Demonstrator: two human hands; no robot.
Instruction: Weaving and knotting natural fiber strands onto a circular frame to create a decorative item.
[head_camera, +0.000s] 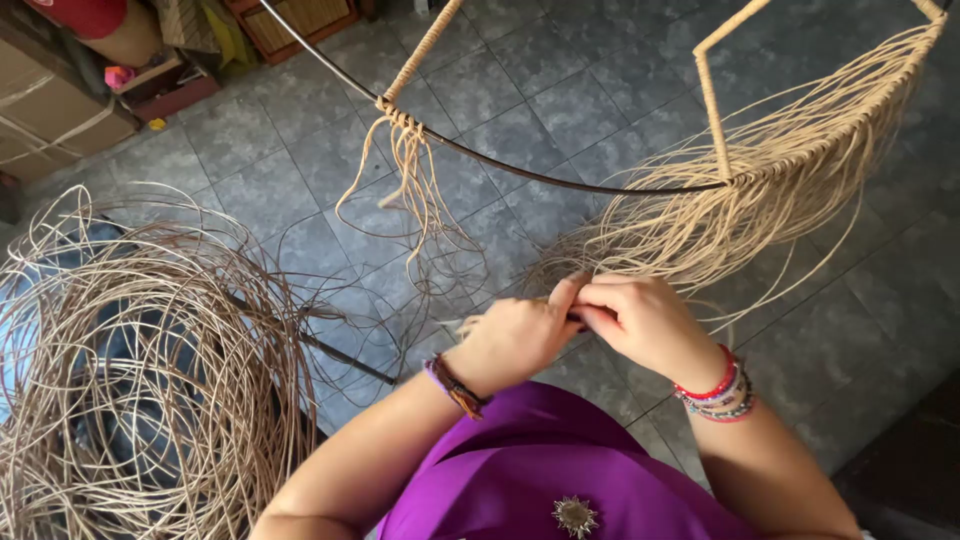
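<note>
My left hand (515, 335) and my right hand (640, 320) meet low in the middle of the view, fingers pinched together on thin tan rattan strands (690, 235). The strands hang in a loose fringe from a dark curved metal frame (520, 170) that crosses the view above my hands. Parts of the frame are wrapped in woven tan rattan (712, 110). A second knotted bunch of strands (415, 175) dangles from the frame to the left. Beaded bracelets sit on my right wrist, a purple band on my left.
A large tangled pile of loose rattan strands (140, 370) lies on the grey tiled floor (560, 90) at the left. Cardboard boxes (50, 110) and wooden crates (295, 20) stand along the top left. My purple garment (540, 470) fills the bottom.
</note>
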